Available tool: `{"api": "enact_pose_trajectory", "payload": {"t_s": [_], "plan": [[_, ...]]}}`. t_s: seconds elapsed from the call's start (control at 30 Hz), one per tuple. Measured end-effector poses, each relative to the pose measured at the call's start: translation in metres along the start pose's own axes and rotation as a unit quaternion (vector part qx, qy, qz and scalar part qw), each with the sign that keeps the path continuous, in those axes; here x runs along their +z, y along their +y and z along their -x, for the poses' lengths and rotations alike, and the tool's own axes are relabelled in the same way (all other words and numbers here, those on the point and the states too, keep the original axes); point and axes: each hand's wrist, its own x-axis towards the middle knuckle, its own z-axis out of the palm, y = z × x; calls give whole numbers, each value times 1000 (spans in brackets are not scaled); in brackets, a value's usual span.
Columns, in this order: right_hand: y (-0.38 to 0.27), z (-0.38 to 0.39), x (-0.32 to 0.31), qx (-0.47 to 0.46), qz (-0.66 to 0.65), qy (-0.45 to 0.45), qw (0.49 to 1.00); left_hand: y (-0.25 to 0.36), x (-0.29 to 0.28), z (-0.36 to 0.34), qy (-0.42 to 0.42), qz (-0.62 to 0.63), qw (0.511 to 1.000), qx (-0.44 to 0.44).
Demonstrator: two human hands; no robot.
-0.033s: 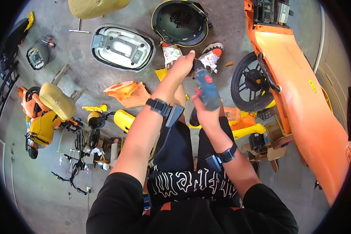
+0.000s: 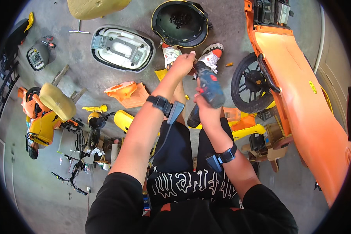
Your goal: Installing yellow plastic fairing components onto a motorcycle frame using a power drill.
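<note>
My right hand (image 2: pixel 207 111) is wrapped round the grip of a blue and black cordless drill (image 2: pixel 211 87). The drill's black front end points up toward my left hand (image 2: pixel 184 65). That hand is closed at the drill's tip, thumb and fingers together; whatever it pinches is too small or hidden to name. Just beyond the hands, between and ahead of my shoes (image 2: pixel 210 60), an upturned helmet (image 2: pixel 160 33) holds a heap of small black pieces (image 2: pixel 181 19).
A seat-like shell with a white underside (image 2: pixel 123 48) lies left of the helmet. An orange plastic panel (image 2: pixel 128 94) rests nearer. On the right stand a black wheel (image 2: pixel 241 84) and a long orange body panel (image 2: pixel 296 74). Scooter parts and a tan seat (image 2: pixel 57 100) crowd the left.
The drill has turned slightly, its rear end shifting a little to the right, and more of its black base shows. My left hand stays nearly in place.
</note>
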Motion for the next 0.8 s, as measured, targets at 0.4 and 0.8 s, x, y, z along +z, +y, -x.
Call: {"api": "enact_pose_trajectory", "payload": {"t_s": [0.4, 0.8], "plan": [[-3, -70, 2, 360, -374, 115, 847, 33, -69, -157, 318, -319, 858, 245], [-32, -68, 1, 377, -396, 68, 834, 79, -38, -205, 390, -373, 814, 214]]}}
